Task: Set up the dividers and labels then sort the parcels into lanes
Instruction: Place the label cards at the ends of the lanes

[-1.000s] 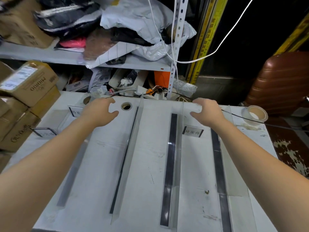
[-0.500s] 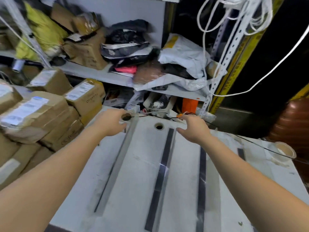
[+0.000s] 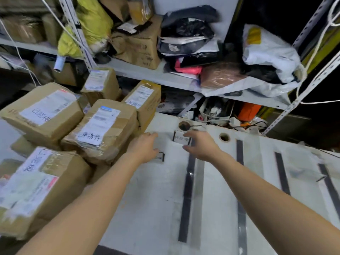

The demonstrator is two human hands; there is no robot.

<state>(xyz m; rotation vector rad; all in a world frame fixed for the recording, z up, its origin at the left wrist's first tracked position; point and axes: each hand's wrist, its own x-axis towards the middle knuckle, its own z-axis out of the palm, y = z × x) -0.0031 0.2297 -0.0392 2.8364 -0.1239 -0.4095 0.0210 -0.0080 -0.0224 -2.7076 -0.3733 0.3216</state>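
Parcels [image 3: 103, 129] stack beside my left hand [image 3: 145, 150], loose and empty over a flat label [image 3: 161, 157]; my right hand [image 3: 201, 146], spread wide, holds nothing just beside a standing label [image 3: 181, 139].

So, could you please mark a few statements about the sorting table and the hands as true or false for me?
1. The left hand grips a parcel. False: it holds nothing and is open over the table.
2. Several cardboard parcels are piled at the table's left side. True.
3. A label holder stands by the right hand. True.
4. The tabletop has no holes. False: two round holes sit near its far edge.
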